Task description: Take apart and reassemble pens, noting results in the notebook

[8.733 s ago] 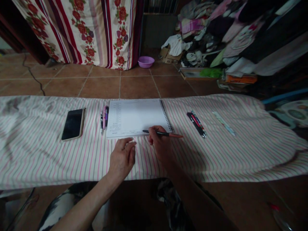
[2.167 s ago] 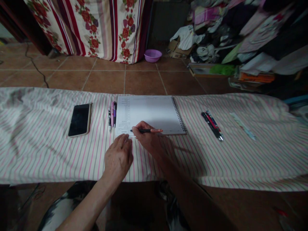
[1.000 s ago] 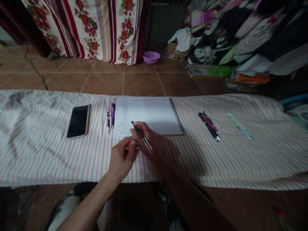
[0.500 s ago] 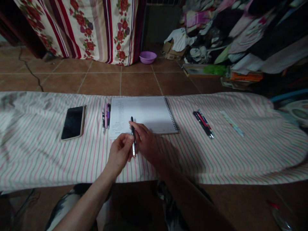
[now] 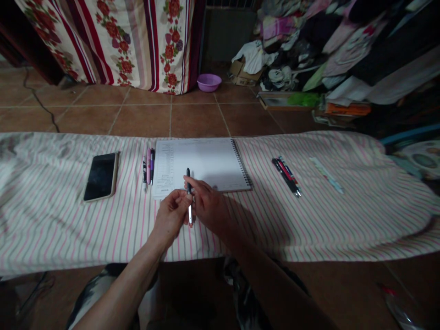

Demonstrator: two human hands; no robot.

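Note:
A spiral notebook (image 5: 206, 160) lies open on a striped cloth (image 5: 68, 220) covering a low surface. Just in front of its near edge both my hands meet around a dark pen (image 5: 189, 192) that points away from me. My right hand (image 5: 209, 208) pinches the pen's middle. My left hand (image 5: 170, 217) pinches its lower, lighter end. The pen's tip hovers over the notebook's near left part.
A black phone (image 5: 101, 176) lies on the cloth at the left. Several pens (image 5: 148, 167) sit beside the notebook's left edge, and more pens (image 5: 286, 175) with a pale ruler (image 5: 326, 175) lie to the right. A purple bowl (image 5: 208, 85) and piled clothes (image 5: 309, 50) are on the tiled floor beyond.
My right hand stopped writing, lifted the pen off the page and turned it from sideways to pointing away. My left hand rose from the cloth and took the pen's lower end.

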